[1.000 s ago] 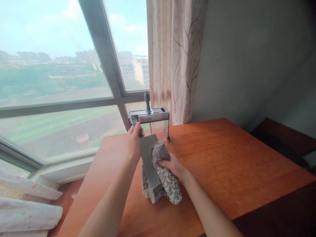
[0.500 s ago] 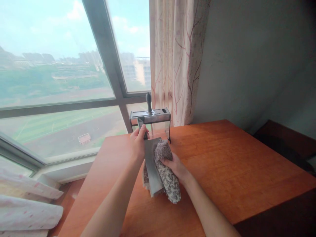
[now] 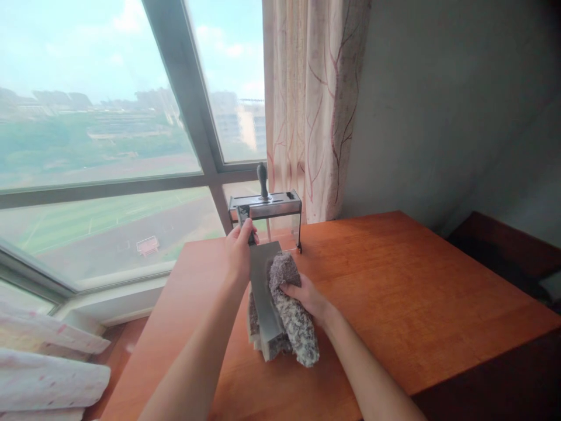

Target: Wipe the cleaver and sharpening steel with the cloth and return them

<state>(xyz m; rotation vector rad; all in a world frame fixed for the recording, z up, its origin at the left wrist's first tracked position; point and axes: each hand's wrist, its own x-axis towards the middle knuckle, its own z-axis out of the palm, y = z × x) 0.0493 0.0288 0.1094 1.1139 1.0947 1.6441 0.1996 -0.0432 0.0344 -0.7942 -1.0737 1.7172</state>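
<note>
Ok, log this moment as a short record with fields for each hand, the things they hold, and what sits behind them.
Left hand: grips the handle of a cleaver, blade pointing toward the person
Right hand: presses a grey cloth against the blade
Surface: wooden table
Behind: metal knife rack with one dark handle sticking up
Background: window, curtain

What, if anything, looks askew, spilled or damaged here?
Nothing stands out. The left hand holds a cleaver, the right hand presses a grey cloth to its blade, and the knife rack stands upright on the table.
</note>
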